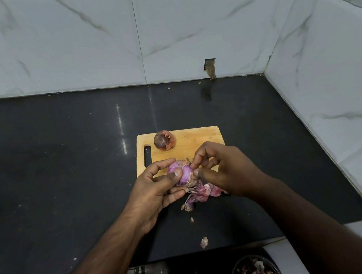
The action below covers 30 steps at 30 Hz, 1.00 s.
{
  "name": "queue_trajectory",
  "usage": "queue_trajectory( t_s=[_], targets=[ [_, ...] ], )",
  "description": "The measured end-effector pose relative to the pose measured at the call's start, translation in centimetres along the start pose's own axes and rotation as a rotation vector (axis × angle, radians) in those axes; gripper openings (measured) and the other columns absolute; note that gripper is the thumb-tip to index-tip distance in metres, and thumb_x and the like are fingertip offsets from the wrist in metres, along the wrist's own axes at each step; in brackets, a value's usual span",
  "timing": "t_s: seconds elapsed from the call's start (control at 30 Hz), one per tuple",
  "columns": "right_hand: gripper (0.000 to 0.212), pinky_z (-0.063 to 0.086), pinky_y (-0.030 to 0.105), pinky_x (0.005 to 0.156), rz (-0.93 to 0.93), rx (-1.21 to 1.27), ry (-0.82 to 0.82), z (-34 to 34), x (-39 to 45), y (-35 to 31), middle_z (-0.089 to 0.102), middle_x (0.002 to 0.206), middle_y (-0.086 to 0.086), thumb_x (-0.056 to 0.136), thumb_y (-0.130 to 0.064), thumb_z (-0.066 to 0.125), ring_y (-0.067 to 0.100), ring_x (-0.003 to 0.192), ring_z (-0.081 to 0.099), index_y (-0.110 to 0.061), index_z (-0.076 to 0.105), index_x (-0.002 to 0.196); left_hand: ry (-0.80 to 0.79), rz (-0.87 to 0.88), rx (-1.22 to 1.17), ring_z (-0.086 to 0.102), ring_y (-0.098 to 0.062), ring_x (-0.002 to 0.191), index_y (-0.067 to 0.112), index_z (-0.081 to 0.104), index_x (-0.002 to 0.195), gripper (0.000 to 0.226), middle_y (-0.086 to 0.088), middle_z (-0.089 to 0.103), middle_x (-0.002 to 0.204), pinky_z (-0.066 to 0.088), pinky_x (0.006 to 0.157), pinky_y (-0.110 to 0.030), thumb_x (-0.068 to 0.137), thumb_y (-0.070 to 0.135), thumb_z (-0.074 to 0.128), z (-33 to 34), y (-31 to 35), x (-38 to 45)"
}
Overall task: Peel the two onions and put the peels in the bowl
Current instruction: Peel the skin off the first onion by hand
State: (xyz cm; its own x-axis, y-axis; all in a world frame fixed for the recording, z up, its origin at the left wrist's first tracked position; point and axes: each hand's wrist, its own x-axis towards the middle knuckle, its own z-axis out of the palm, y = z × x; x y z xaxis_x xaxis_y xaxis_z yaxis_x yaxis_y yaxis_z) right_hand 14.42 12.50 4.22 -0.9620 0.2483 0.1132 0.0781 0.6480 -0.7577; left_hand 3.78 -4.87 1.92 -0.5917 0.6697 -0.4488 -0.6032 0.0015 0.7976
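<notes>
- Purple, glossy and half stripped, the round red onion (179, 174) sits just above the near edge of the pale wooden cutting board (190, 143), held between both hands.
- The left hand (157, 187) grips it from the left side, fingers curled round it with the thumb lying across its bare flesh.
- The right hand (222, 170) pinches a flap of papery pink-brown skin (191, 178) at the onion's right side, fingers bent close together.
- Loose pink-purple peels (201, 194) lie in a heap on the black stone worktop (64, 177) below the hands, with smaller scraps (204, 242) scattered nearer the person.
- A second round onion in its dry reddish-brown skin (164, 140) rests untouched at the far left of the board, beside the handle slot.
- The dark round bowl (278, 270) with peels already in it sits low at the bottom right, below the worktop edge and well apart from the board.
- Handling, as I judge it: the bulb is firm and fairly light, but its bared surface looks slick, so a cupping hold round the sides suits it best.
- The skin is thin, brittle and likely to tear, so it should be taken close to where it still clings, near the root or tip.
- The heaped peels weigh almost nothing and crumble; gathering them in a loose handful should serve better than pinching single flakes.
</notes>
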Motion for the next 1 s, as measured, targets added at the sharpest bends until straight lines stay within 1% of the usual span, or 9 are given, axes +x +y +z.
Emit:
queue_trajectory(
  t_s=[0.13, 0.2, 0.43, 0.5, 0.63, 0.73, 0.83, 0.93, 1.0],
  targets=[
    [0.024, 0.045, 0.015, 0.072, -0.040, -0.178, -0.038, 0.0, 0.0, -1.0, 0.060, 0.095, -0.014, 0.087, -0.015, 0.071, 0.003, 0.090, 0.055, -0.033, 0.057, 0.094, 0.006, -0.002, 0.000, 0.073, -0.026, 0.080, 0.015, 0.066, 0.125, 0.051, -0.020, 0.076, 0.102, 0.063, 0.064, -0.027, 0.075, 0.019, 0.078, 0.0, -0.1, 0.0],
    [0.022, 0.040, 0.012, 0.068, -0.044, -0.211, -0.046, 0.2, -0.1, -1.2, 0.054, 0.096, -0.016, 0.089, -0.016, 0.069, 0.003, 0.090, 0.053, -0.032, 0.056, 0.098, 0.021, 0.002, -0.008, 0.072, -0.027, 0.081, 0.015, 0.066, 0.124, 0.052, -0.021, 0.076, 0.101, 0.063, 0.065, -0.028, 0.074, 0.021, 0.078, 0.0, 0.0, 0.0],
    [0.016, 0.050, 0.028, 0.069, -0.025, -0.139, -0.122, 0.7, -0.8, -1.6, 0.059, 0.095, -0.008, 0.090, -0.012, 0.066, 0.006, 0.087, 0.053, -0.023, 0.060, 0.099, 0.052, 0.017, -0.063, 0.072, -0.023, 0.072, 0.013, 0.067, 0.119, 0.047, -0.019, 0.075, 0.093, 0.062, 0.064, -0.025, 0.074, 0.023, 0.076, -0.2, 0.1, 0.2],
    [0.016, 0.050, 0.026, 0.070, -0.005, -0.133, -0.146, 0.8, -1.1, -1.5, 0.058, 0.095, -0.010, 0.090, -0.012, 0.065, 0.004, 0.087, 0.053, -0.024, 0.059, 0.100, 0.048, 0.018, -0.083, 0.072, -0.021, 0.070, 0.012, 0.068, 0.117, 0.043, -0.017, 0.076, 0.091, 0.062, 0.064, -0.025, 0.076, 0.023, 0.075, -0.3, 0.2, 0.2],
    [0.017, 0.043, 0.013, 0.071, 0.078, -0.194, -0.198, 0.5, -1.4, -0.2, 0.057, 0.093, -0.015, 0.093, -0.013, 0.063, -0.005, 0.089, 0.050, -0.026, 0.062, 0.104, 0.060, 0.011, -0.094, 0.074, -0.022, 0.075, 0.013, 0.069, 0.115, 0.043, -0.016, 0.076, 0.096, 0.062, 0.064, -0.025, 0.076, 0.027, 0.075, -0.7, 0.5, 0.3],
    [0.019, 0.050, 0.021, 0.079, 0.127, -0.178, -0.132, 0.2, -1.5, 0.7, 0.064, 0.099, -0.014, 0.095, -0.014, 0.064, -0.002, 0.093, 0.056, -0.027, 0.069, 0.108, 0.052, 0.003, -0.090, 0.074, -0.023, 0.076, 0.013, 0.068, 0.117, 0.044, -0.016, 0.076, 0.098, 0.062, 0.064, -0.026, 0.076, 0.028, 0.075, -0.9, 0.5, 0.3],
    [0.019, 0.052, 0.029, 0.084, 0.107, -0.226, -0.106, 0.0, -1.3, 0.9, 0.068, 0.102, -0.008, 0.097, -0.016, 0.061, 0.006, 0.096, 0.060, -0.022, 0.074, 0.109, 0.036, -0.011, -0.096, 0.073, -0.024, 0.077, 0.014, 0.067, 0.120, 0.045, -0.020, 0.075, 0.102, 0.063, 0.066, -0.027, 0.078, 0.026, 0.075, -0.8, 0.3, 0.1],
    [0.030, 0.051, 0.028, 0.096, 0.148, -0.256, -0.106, -0.2, -1.2, 0.7, 0.070, 0.115, -0.005, 0.097, -0.005, 0.053, 0.007, 0.108, 0.062, -0.019, 0.075, 0.112, 0.016, -0.024, -0.102, 0.072, -0.025, 0.078, 0.015, 0.066, 0.123, 0.045, -0.022, 0.075, 0.106, 0.063, 0.068, -0.028, 0.079, 0.022, 0.075, -0.8, 0.1, -0.1],
    [0.029, 0.052, 0.025, 0.092, 0.193, -0.213, 0.008, -0.2, -1.2, 0.6, 0.072, 0.114, -0.008, 0.096, -0.008, 0.053, 0.004, 0.105, 0.064, -0.020, 0.075, 0.110, 0.010, -0.027, -0.099, 0.072, -0.027, 0.080, 0.016, 0.066, 0.123, 0.048, -0.022, 0.074, 0.107, 0.064, 0.070, -0.030, 0.077, 0.020, 0.076, -0.8, 0.1, -0.1]
  ],
)
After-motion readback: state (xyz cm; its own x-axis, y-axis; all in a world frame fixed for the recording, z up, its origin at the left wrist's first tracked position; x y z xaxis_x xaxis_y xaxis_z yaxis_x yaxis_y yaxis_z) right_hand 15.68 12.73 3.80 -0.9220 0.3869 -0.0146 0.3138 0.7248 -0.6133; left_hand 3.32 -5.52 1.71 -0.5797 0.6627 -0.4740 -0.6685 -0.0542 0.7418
